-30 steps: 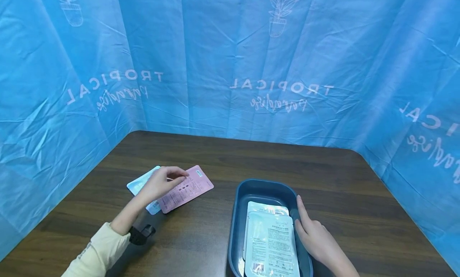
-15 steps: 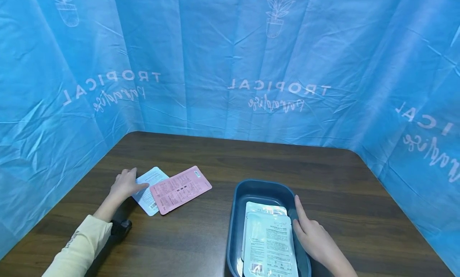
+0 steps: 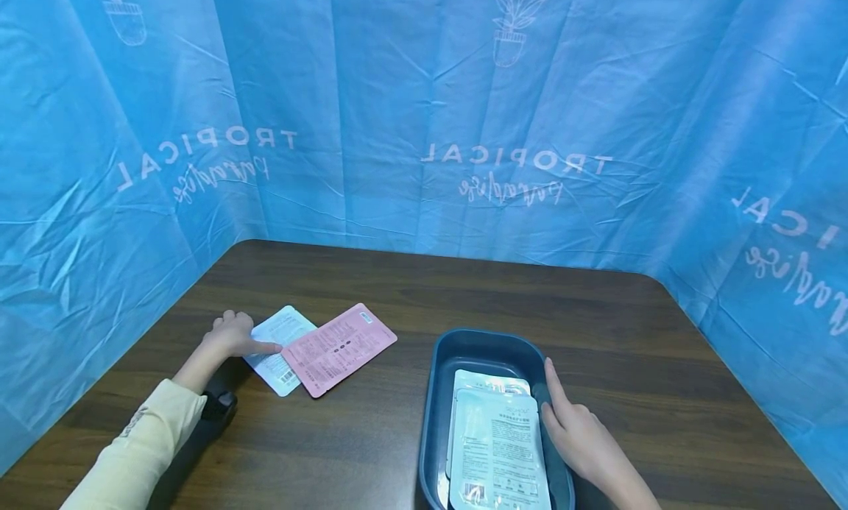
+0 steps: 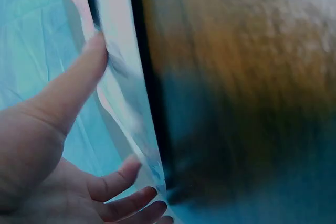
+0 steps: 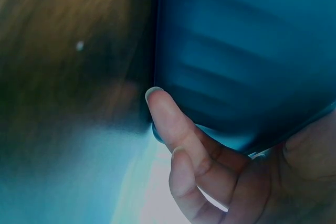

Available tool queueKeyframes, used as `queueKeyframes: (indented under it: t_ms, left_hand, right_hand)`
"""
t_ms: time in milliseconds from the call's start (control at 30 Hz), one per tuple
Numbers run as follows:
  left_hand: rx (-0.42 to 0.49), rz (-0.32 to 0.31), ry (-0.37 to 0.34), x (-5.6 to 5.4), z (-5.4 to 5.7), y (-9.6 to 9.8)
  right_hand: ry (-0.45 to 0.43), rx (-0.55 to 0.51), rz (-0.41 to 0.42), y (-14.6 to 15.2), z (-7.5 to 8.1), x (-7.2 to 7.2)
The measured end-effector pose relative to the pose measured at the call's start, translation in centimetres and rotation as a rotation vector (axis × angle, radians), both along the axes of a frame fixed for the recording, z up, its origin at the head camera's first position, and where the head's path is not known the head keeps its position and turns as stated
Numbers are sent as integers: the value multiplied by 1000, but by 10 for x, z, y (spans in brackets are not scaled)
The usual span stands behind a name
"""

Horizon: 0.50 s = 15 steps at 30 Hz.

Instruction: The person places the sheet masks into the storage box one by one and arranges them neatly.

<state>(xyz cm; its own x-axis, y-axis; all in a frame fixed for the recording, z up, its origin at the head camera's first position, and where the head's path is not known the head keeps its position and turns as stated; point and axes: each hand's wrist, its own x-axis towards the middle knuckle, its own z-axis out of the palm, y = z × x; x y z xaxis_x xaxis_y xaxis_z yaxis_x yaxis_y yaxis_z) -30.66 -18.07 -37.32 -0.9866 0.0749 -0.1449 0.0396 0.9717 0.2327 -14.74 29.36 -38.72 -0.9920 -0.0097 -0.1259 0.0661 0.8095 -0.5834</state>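
Observation:
My left hand point(image 3: 228, 335) lies at the left edge of a light blue sheet mask packet point(image 3: 273, 372), thumb stretched across it toward a pink packet point(image 3: 339, 350). The pink packet overlaps the blue one's right side. Seen from the left wrist, the thumb point(image 4: 86, 72) touches the packet's edge point(image 4: 123, 56) and the other fingers are spread and loosely bent. My right hand point(image 3: 586, 440) grips the right rim of a dark blue tray point(image 3: 433, 392), thumb at the inner side. Fingers point(image 5: 181, 129) press against the tray wall point(image 5: 226, 51) in the right wrist view. Two pale green packets point(image 3: 500, 451) lie stacked inside.
The dark wooden table point(image 3: 344, 436) has rounded far corners. A blue printed curtain point(image 3: 397, 112) surrounds it at the back and both sides. A black wrist strap point(image 3: 217, 405) sits on the left wrist, below a cream sleeve point(image 3: 142, 447).
My left hand has left the pink packet and moved left to the blue packet's edge. The pink packet has shifted slightly right over the last half second. The right hand stays at the tray.

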Motion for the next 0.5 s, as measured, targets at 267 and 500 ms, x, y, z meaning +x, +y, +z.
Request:
queueKeyframes:
  t_ms: [267,500]
  left_hand:
    - [66,-2,54,2,-4,3]
    - [177,45,-4,0,-4,4]
  right_hand:
    - [1,6,-6,-1,0,1]
    - [-6,5,-11,-1,0,1]
